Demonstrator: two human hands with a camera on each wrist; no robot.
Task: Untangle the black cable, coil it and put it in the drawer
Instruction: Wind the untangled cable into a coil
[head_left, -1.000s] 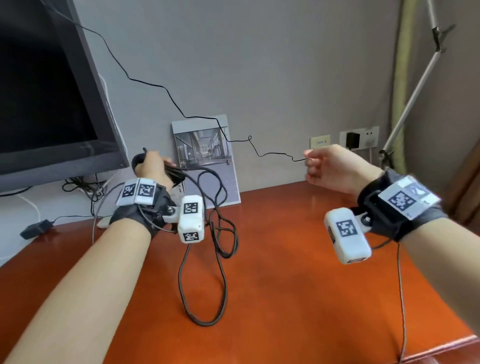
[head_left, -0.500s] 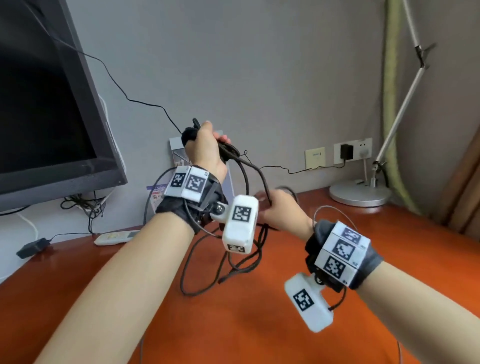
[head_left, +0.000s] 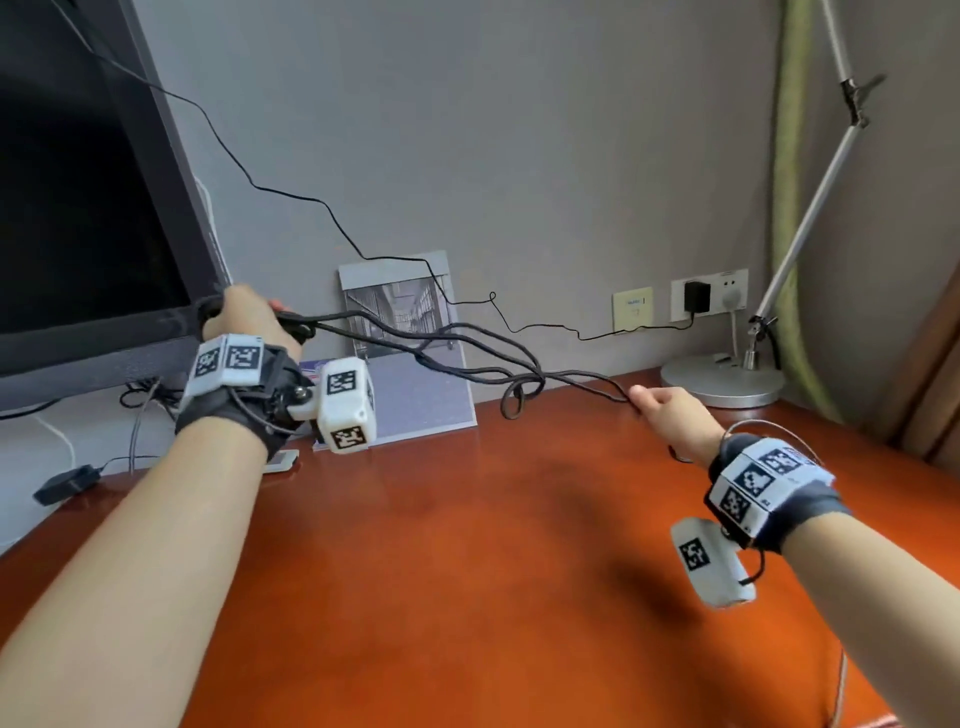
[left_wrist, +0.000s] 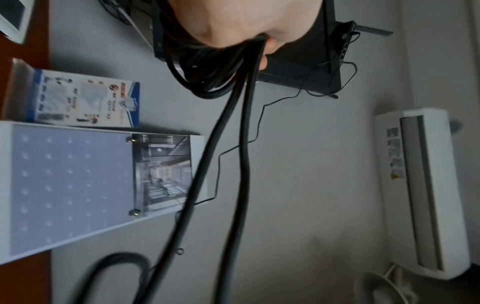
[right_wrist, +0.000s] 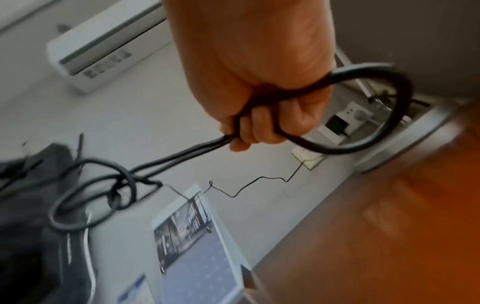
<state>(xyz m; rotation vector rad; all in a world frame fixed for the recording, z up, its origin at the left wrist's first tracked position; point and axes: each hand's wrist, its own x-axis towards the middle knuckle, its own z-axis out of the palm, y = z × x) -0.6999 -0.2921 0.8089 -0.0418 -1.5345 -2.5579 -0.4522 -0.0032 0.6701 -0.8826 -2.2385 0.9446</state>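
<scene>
The thick black cable (head_left: 447, 340) stretches in several strands above the orange desk, between my two hands. My left hand (head_left: 244, 317) grips a bunch of its loops in front of the monitor; those loops (left_wrist: 207, 82) hang out of the fist. My right hand (head_left: 657, 408) grips the other end of the strands near the lamp base, with one loop (right_wrist: 376, 111) sticking out past the fingers. A loose knot (head_left: 519, 397) hangs in the strands closer to the right hand, also visible as a tangle (right_wrist: 103, 195). No drawer is in view.
A dark monitor (head_left: 88, 208) stands at the left. A framed picture board (head_left: 410, 358) leans on the wall. A thin black wire (head_left: 545, 327) runs along the wall to a charger (head_left: 696, 296). A desk lamp base (head_left: 722, 382) sits at the right. The orange desk (head_left: 467, 571) lies below.
My hands were close together half a second ago; they have pulled apart, left toward the monitor, right toward the lamp, drawing the cable strands out nearly straight and off the desk.
</scene>
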